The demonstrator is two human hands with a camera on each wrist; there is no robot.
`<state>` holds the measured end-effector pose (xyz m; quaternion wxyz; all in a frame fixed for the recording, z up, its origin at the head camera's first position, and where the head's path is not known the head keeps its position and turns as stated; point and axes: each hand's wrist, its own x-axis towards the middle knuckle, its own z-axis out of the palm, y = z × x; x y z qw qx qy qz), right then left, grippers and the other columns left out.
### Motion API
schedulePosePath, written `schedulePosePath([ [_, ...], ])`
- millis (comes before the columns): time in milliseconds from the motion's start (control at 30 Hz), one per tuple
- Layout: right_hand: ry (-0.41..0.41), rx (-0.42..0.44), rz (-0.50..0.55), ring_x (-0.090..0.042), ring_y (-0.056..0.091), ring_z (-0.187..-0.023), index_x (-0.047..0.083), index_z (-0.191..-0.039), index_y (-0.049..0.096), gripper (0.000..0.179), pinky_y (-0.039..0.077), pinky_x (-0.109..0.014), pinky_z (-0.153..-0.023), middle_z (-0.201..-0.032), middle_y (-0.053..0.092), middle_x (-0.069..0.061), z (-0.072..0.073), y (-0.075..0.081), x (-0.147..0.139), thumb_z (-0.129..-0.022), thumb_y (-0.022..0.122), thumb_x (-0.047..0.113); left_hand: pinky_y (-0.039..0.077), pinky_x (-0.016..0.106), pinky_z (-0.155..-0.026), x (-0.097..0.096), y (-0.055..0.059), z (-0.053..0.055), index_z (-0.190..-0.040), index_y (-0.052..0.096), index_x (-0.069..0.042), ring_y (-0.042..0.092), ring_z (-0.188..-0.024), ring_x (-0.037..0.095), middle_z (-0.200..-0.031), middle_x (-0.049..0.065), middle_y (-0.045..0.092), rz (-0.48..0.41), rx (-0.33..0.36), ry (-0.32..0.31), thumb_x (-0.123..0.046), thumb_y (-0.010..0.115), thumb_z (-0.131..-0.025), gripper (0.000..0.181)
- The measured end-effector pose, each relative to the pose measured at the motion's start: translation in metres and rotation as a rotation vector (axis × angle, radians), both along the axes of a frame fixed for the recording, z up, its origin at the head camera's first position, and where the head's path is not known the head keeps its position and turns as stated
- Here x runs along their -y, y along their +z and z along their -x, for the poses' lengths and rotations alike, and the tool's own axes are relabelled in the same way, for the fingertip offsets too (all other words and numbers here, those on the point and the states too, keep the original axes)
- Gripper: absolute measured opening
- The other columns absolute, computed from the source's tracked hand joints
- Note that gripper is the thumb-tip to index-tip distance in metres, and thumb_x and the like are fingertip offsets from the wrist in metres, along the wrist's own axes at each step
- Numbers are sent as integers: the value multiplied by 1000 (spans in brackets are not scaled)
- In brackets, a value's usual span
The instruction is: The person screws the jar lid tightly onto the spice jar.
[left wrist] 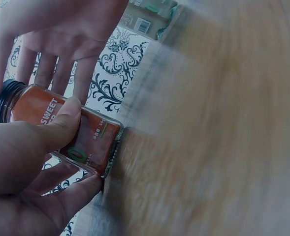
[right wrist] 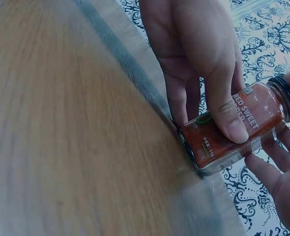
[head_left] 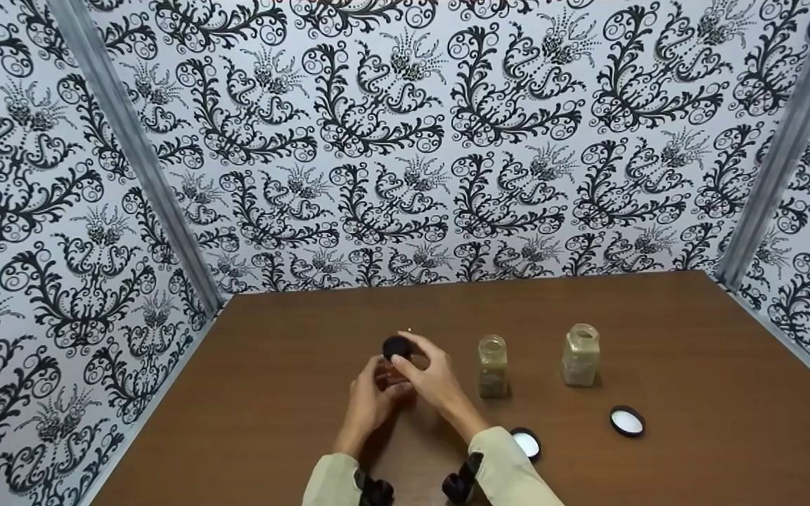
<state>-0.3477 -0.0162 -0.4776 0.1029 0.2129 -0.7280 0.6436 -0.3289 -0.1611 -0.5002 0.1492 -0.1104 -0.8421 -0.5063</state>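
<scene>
A red sweet pepper jar (right wrist: 257,104) sits over the brown table (head_left: 271,393), its body gripped by the left hand (head_left: 368,399); the right hand (head_left: 440,378) pinches its black lid (head_left: 396,348). To the right stand a greenish jar (head_left: 493,376) and a paler jar (head_left: 581,362), both uncapped, with two loose caps (head_left: 628,422) nearer the person.

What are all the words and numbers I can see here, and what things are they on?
"RED SWEET": on the jar of red powder, more letters below partly covered.
"55g": same jar; the characters beside it are too blurred to read.
Barcode on another jar: any digits are too small to read.
Two open jars, head view: any print too small.
</scene>
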Motion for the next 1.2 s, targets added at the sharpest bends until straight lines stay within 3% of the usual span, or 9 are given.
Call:
schedulePosePath([
  [233, 6, 17, 92, -32, 64, -115, 3, -126, 59, 39, 54, -38, -96, -121, 67, -20, 7, -7, 4, -90, 74, 12, 59, 39, -89, -2, 0, 0, -126, 59, -2, 72, -105, 31, -116, 19, 71, 0, 3, 20, -16, 78, -87, 46],
  [567, -12, -5, 1, -34, 60, -124, 8, -135, 60, 42, 47, -47, -107, -137, 61, -20, 4, -4, 0, -95, 68, 21, 58, 41, -91, -1, 0, -1, -126, 59, -4, 71, -108, 33, -117, 18, 71, -3, -13, 6, -20, 77, -87, 46],
  [800, 7, 38, 61, -32, 63, -118, 4, -127, 61, 39, 52, -36, -99, -124, 66, -20, 5, -3, 2, -92, 72, 17, 59, 41, -90, -1, 0, -1, -123, 60, -3, 71, -107, 33, -115, 19, 71, -7, -17, 18, -20, 79, -86, 44],
  [967, 5, 30, 63, -32, 62, -120, 5, -125, 58, 38, 51, -44, -102, -129, 63, -20, 4, -3, 2, -92, 73, 17, 58, 42, -91, -1, 0, -1, -127, 59, -3, 71, -107, 32, -118, 18, 71, -1, 8, 28, -20, 79, -86, 48],
  [1200, 34, 18, 1, -36, 55, -130, 12, -141, 56, 47, 41, -54, -112, -141, 58, -19, 2, -1, -3, -96, 66, 23, 57, 44, -93, -1, 0, 0, -129, 58, -4, 70, -109, 34, -119, 17, 71, 6, 19, 34, -19, 79, -86, 49],
])
